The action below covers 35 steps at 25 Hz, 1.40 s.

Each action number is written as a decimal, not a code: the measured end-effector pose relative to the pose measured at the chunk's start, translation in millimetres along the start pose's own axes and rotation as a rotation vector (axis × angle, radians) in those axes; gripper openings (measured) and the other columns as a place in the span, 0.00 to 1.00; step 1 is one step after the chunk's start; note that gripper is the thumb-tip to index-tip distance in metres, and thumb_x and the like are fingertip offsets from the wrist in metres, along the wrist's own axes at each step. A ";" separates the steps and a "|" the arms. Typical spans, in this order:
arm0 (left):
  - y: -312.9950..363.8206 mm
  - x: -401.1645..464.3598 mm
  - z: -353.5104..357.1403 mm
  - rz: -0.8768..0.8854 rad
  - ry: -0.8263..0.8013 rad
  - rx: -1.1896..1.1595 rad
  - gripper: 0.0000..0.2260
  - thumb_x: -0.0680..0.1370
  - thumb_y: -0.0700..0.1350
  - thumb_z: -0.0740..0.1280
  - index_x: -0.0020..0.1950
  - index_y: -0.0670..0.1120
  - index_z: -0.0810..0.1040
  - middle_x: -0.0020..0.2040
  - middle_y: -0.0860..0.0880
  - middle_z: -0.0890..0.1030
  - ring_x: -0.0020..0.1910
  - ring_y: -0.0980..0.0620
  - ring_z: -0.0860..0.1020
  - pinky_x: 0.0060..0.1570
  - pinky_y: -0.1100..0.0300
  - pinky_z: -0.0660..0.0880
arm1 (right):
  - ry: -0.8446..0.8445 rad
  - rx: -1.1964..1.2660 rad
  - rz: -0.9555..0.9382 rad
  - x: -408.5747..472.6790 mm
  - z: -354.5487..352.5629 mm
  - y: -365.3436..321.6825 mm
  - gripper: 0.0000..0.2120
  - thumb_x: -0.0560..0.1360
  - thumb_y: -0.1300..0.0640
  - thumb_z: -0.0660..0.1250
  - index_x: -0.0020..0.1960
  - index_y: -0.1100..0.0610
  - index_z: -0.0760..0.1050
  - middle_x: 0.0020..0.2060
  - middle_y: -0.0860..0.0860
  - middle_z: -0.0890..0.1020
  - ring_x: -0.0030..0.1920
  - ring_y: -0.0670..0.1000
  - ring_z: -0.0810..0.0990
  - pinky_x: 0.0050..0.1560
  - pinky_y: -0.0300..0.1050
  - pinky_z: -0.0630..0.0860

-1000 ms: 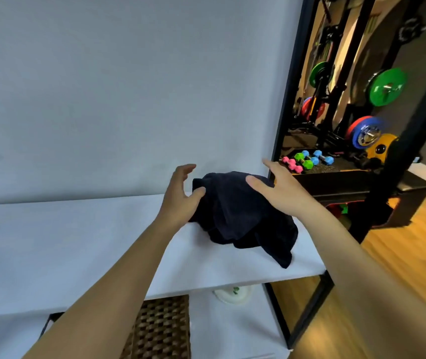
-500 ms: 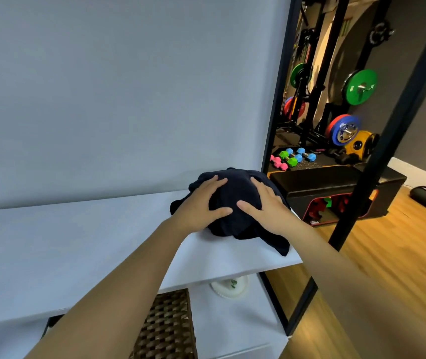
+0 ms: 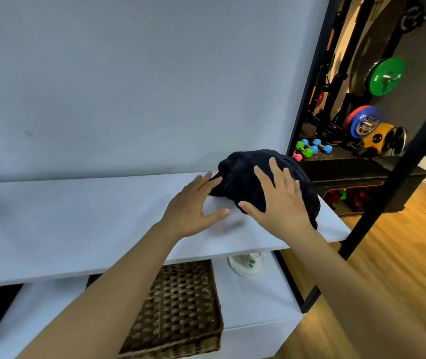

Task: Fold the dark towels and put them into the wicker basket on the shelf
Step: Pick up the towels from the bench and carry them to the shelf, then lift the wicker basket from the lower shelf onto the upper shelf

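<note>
The dark towel (image 3: 243, 177) is lying bunched at the worktop's (image 3: 77, 224) right end; the right hand (image 3: 281, 206) is pressing flat-fingered on it, while the left hand (image 3: 191, 208), fingers spread, is touching its left edge, gripping nothing

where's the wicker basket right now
In the head view the wicker basket sits low and centre on the lower white shelf, under the top shelf, left of a small white dish.
</note>
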<state>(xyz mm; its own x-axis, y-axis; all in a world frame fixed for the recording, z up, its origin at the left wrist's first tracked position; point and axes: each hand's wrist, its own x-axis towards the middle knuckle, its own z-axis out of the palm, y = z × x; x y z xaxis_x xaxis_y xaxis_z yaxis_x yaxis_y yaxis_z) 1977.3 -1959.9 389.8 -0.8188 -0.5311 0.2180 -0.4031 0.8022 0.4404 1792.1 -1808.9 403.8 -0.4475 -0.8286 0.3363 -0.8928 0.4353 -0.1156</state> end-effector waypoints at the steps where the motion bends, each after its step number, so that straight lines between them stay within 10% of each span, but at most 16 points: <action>1: -7.2 -11.5 0.5 0.005 0.008 0.039 0.37 0.75 0.72 0.61 0.81 0.64 0.51 0.82 0.62 0.47 0.81 0.59 0.44 0.78 0.50 0.54 | 0.025 -0.016 -0.040 -9.2 8.6 -12.0 0.41 0.75 0.28 0.56 0.81 0.47 0.50 0.82 0.54 0.43 0.80 0.65 0.46 0.77 0.69 0.50; 10: -89.4 -192.1 41.3 0.310 0.143 0.283 0.28 0.81 0.58 0.64 0.78 0.47 0.67 0.81 0.47 0.60 0.82 0.45 0.52 0.79 0.43 0.49 | 0.093 0.024 -0.469 -124.0 126.6 -103.6 0.36 0.77 0.34 0.57 0.79 0.51 0.57 0.80 0.59 0.50 0.79 0.64 0.51 0.72 0.64 0.54; 17: -176.6 -304.8 99.9 -0.581 0.068 0.165 0.28 0.85 0.58 0.51 0.82 0.47 0.55 0.83 0.48 0.50 0.82 0.50 0.43 0.80 0.46 0.45 | -0.399 0.150 -0.074 -172.2 206.8 -96.1 0.36 0.82 0.42 0.58 0.82 0.52 0.45 0.82 0.54 0.42 0.81 0.57 0.44 0.76 0.60 0.55; 21: -188.3 -304.6 105.3 -1.084 0.197 -0.301 0.21 0.86 0.50 0.52 0.76 0.40 0.62 0.75 0.40 0.69 0.74 0.39 0.67 0.72 0.44 0.65 | -0.622 0.508 0.424 -177.9 232.6 -85.6 0.35 0.84 0.47 0.58 0.82 0.56 0.42 0.79 0.58 0.59 0.77 0.61 0.61 0.72 0.57 0.64; 25: -194.6 -300.3 113.7 -1.167 0.265 -0.405 0.15 0.86 0.50 0.53 0.63 0.42 0.73 0.53 0.44 0.80 0.51 0.42 0.77 0.53 0.49 0.73 | -0.626 0.610 0.591 -181.1 240.4 -89.4 0.19 0.85 0.56 0.53 0.75 0.59 0.63 0.65 0.59 0.76 0.54 0.56 0.74 0.52 0.48 0.71; 35: -213.2 -305.8 127.5 -1.206 0.394 -0.728 0.16 0.87 0.47 0.55 0.68 0.45 0.78 0.56 0.47 0.81 0.56 0.46 0.77 0.58 0.53 0.73 | -0.599 0.685 0.642 -188.0 247.7 -81.4 0.19 0.86 0.55 0.52 0.73 0.61 0.68 0.67 0.58 0.76 0.67 0.60 0.74 0.63 0.48 0.69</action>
<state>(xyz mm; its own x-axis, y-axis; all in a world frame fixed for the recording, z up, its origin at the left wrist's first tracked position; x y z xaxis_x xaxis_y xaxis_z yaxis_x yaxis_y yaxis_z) 2261.6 -1933.7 118.2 0.0694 -0.9013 -0.4276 -0.3590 -0.4225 0.8322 1936.3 -1775.8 118.5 -0.6232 -0.6360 -0.4551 -0.2439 0.7110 -0.6596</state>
